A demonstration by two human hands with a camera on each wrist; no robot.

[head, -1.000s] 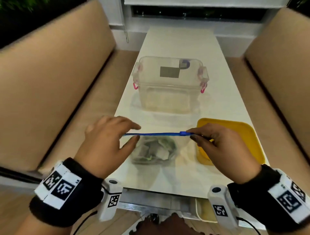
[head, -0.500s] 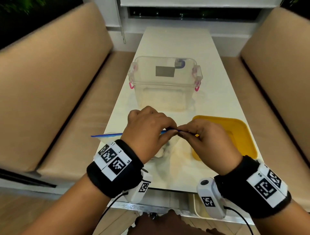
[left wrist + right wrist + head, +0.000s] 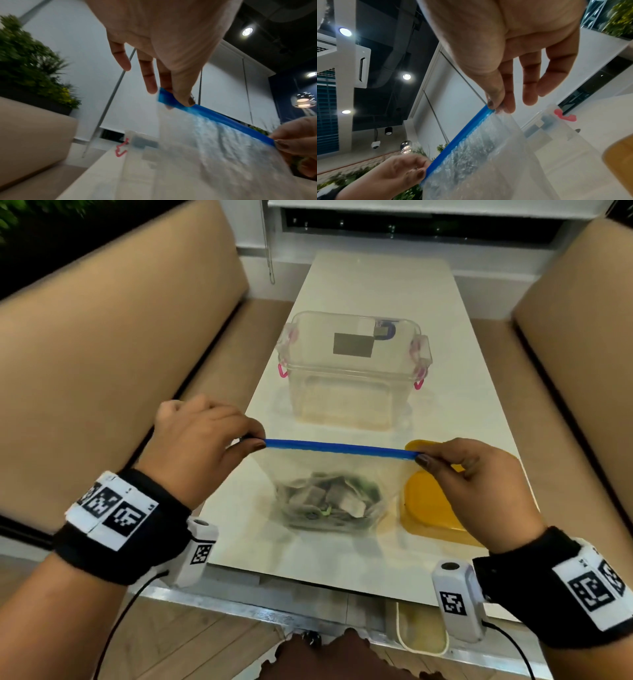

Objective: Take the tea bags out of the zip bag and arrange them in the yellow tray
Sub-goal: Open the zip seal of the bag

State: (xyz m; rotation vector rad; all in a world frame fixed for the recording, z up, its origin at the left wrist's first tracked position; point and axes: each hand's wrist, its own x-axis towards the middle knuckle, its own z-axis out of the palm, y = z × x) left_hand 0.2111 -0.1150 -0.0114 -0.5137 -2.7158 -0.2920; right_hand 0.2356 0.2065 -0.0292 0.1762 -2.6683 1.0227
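A: Head view first?
B: The zip bag (image 3: 337, 484) hangs over the white table (image 3: 376, 302), its blue strip (image 3: 342, 447) stretched level between the hands. The left hand (image 3: 198, 446) pinches one end, the right hand (image 3: 476, 484) the other. The tea bags (image 3: 329, 499) lie heaped at the bag's bottom. The yellow tray (image 3: 428, 508) sits just right of the bag, partly behind the right hand; a clear lidded box (image 3: 352, 371) stands farther back.

A: Left wrist?
B: Thumb and a finger clamp the strip's end; the other fingers (image 3: 120, 59) hang loose.

A: Right wrist?
B: The same narrow grip: thumb (image 3: 493, 94) and forefinger hold the strip, with the tray's edge (image 3: 621, 159) at the right.
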